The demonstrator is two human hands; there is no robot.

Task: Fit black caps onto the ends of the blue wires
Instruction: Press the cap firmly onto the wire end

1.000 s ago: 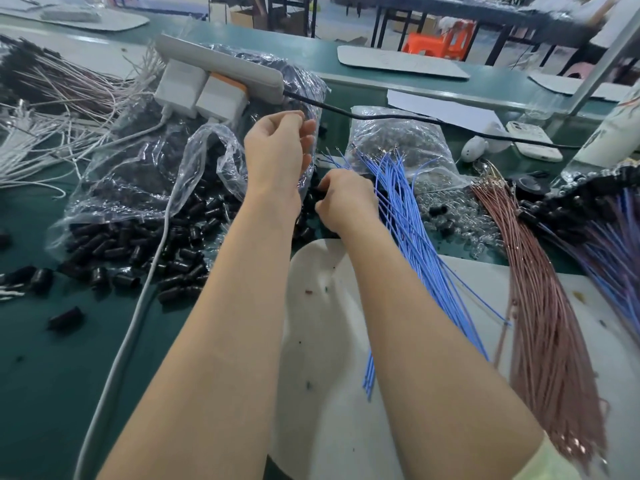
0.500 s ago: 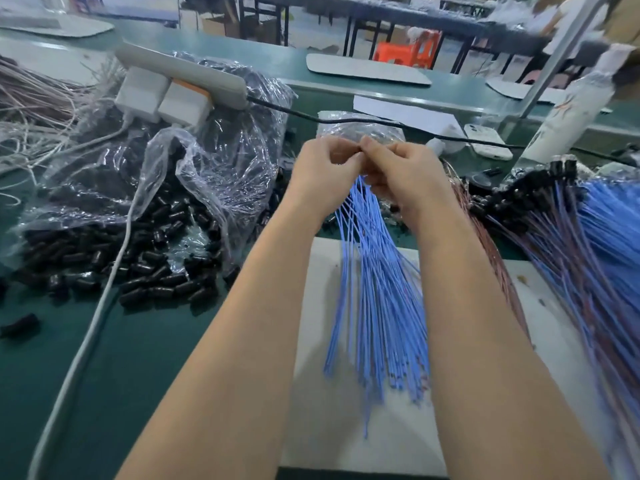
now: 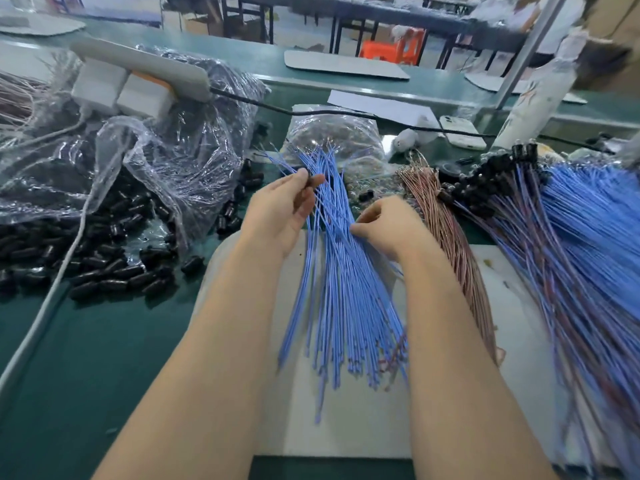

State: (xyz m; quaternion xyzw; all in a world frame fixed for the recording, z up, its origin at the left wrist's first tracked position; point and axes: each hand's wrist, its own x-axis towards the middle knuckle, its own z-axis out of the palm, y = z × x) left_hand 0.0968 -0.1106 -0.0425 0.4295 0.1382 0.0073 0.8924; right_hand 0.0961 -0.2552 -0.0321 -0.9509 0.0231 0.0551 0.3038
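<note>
At the green table, you work over blue wires fanned across a white board, center. Your left hand, its grip closed on a black cap btwn thumb & fingers, hovers at the bundle's far end. Your right hand pinches the wires mid-bundle, grip narrow. Loose caps spill from a clear bag, left; capped wires lie at right.

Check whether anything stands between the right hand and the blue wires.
Nothing visible does. The right hand pinches the blue wires at the bundle's right edge; the left hand holds a small dark piece, apparently a cap, at their far ends.
</note>
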